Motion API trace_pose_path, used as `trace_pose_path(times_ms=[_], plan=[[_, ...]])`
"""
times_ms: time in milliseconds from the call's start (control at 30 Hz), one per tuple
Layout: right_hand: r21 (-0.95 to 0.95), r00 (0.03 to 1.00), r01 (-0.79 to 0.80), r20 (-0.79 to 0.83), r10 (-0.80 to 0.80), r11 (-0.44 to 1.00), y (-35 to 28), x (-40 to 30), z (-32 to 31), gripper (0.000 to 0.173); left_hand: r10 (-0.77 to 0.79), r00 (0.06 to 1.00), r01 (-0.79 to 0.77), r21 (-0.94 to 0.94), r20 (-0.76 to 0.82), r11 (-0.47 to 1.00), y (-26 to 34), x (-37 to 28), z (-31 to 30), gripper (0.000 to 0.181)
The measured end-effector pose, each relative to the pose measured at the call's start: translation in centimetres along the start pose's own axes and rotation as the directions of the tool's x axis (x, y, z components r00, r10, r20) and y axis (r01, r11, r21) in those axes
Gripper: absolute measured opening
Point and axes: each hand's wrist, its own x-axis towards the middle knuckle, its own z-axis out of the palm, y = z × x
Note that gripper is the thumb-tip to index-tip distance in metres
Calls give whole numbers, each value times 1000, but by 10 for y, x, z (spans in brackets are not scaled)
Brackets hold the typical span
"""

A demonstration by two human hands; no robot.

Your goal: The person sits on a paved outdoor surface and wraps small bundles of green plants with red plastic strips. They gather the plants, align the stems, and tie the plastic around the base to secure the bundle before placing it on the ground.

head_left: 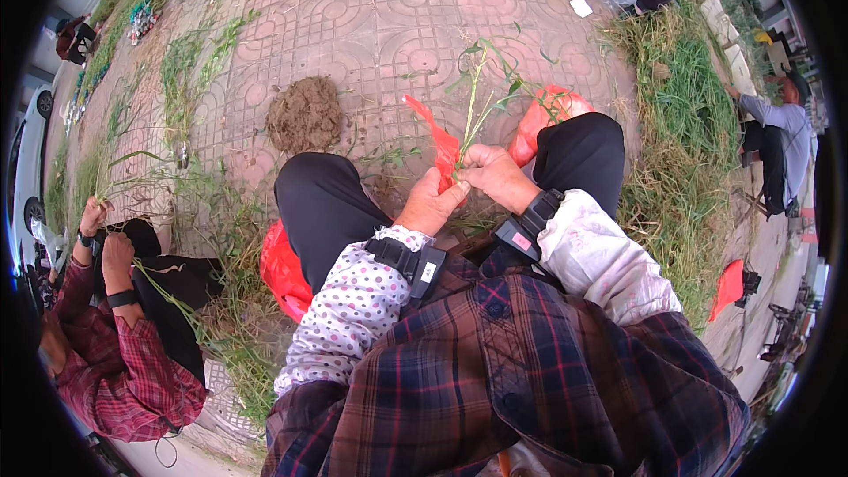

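Note:
My left hand (429,203) pinches a red plastic strip (440,136) around the lower stems of a leafy green plant (474,96). From the other side, my right hand (501,175) grips the same stems, its fingertips meeting the left thumb. The plant's thin stalks and narrow leaves spread up and away from my hands. Its bottom end is hidden behind my fingers. Beyond my right knee lies a red plastic bag (548,118), and another red bag (286,270) is beside my left thigh.
A mound of damp soil (305,114) sits on the patterned paving (397,6) ahead. Cut greenery (682,93) is heaped along the right. At left, a seated person in a red checked shirt (142,371) handles stems. Another person (778,119) sits far right.

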Motion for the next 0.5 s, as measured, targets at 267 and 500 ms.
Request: trace_pose_path(times_ms=[267, 500], plan=[[-636, 938, 158, -142, -315, 756, -98, 0, -37, 36, 266, 963, -229, 413, -35, 882, 14, 0, 5, 24], [-605, 931, 357, 167, -325, 712, -69, 48, 17, 17, 341, 939, -259, 554, -48, 791, -17, 21, -4, 24]])
